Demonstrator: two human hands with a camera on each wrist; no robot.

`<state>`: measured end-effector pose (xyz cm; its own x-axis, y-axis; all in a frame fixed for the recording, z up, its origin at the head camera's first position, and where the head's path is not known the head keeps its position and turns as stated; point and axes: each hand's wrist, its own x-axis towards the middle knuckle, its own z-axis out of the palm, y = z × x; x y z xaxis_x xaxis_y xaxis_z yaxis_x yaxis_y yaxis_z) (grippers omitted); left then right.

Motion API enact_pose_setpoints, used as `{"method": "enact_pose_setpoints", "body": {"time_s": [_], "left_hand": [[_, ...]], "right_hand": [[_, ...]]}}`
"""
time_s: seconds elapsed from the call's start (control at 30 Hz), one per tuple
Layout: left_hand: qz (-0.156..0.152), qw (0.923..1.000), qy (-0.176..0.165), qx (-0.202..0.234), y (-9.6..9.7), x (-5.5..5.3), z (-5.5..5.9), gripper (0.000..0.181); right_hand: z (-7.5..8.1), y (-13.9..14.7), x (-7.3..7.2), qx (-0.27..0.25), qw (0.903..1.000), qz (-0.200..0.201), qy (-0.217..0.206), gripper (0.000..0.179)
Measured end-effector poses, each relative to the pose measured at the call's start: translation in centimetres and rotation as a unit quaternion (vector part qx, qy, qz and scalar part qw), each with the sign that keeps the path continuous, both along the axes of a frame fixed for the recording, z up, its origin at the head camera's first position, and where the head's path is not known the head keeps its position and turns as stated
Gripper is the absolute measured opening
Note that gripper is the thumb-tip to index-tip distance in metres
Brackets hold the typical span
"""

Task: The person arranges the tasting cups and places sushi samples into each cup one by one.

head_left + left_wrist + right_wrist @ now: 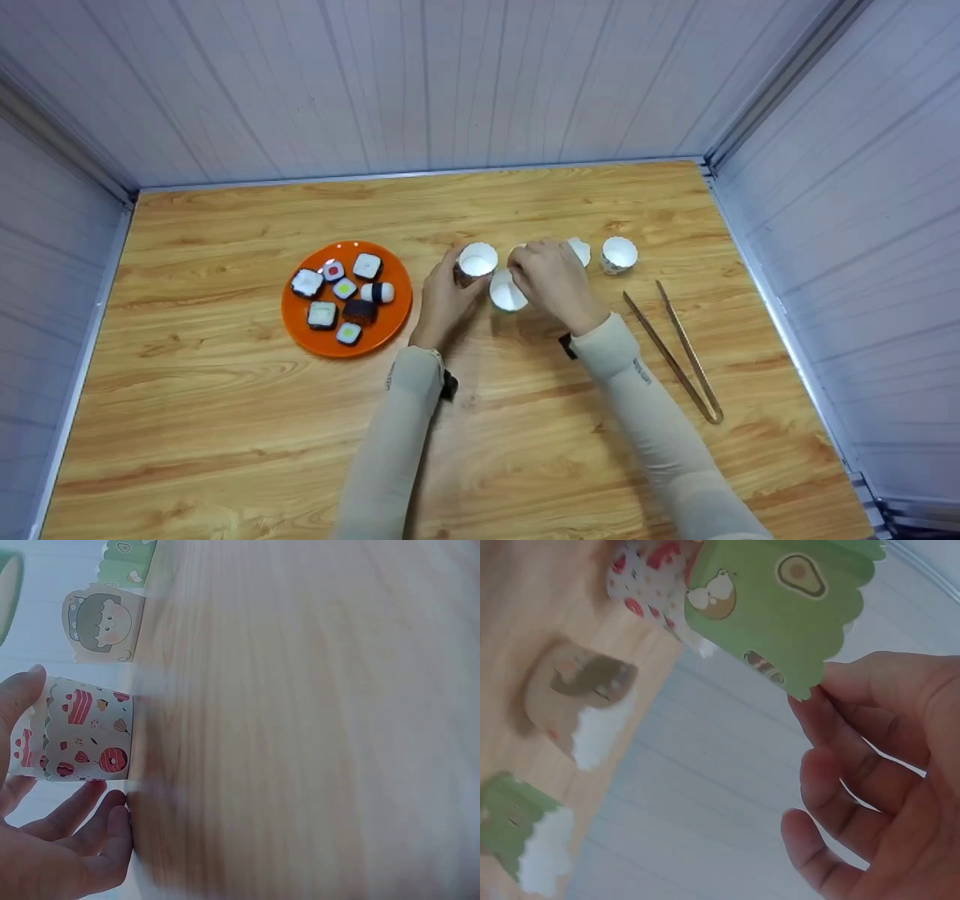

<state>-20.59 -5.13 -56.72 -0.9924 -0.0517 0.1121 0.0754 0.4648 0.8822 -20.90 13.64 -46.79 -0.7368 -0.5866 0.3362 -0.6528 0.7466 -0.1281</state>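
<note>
A white paper baking cup (90,731) with red cake and donut prints stands on the table, with a second scalloped edge showing above its rim. My left hand (446,296) holds it, thumb at the rim and fingers along the side. Beside it, my right hand (553,281) pinches the scalloped rim of a green paper cup (787,607) with an avocado print between thumb and index finger. This green cup is tilted and lifted off the table, its white inside (509,292) visible from the head. The other right fingers are loosely bent.
To the right stand a tan cup (105,624) with a cartoon face and another green cup (517,821). Metal tongs (679,360) lie spread at the right. On the left, an orange plate (390,322) carries several sushi pieces (360,311). Panel walls (465,90) enclose the table.
</note>
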Motion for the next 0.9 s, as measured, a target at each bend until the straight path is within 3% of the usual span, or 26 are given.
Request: {"method": "enact_pose_setpoints", "body": {"time_s": [0.4, 0.9], "left_hand": [[-0.001, 0.9998, -0.02, 0.009, -0.1, 0.0, 0.0, 0.065], [-0.001, 0.9997, -0.022, 0.006, -0.1, 0.1, -0.1, 0.065]], "right_hand": [[-4.6, -1.0, 1.9, 0.012, 0.9971, 0.018, -0.073, 0.004], [-5.8, -1.5, 2.3, 0.032, 0.995, 0.007, -0.094, 0.005]]}}
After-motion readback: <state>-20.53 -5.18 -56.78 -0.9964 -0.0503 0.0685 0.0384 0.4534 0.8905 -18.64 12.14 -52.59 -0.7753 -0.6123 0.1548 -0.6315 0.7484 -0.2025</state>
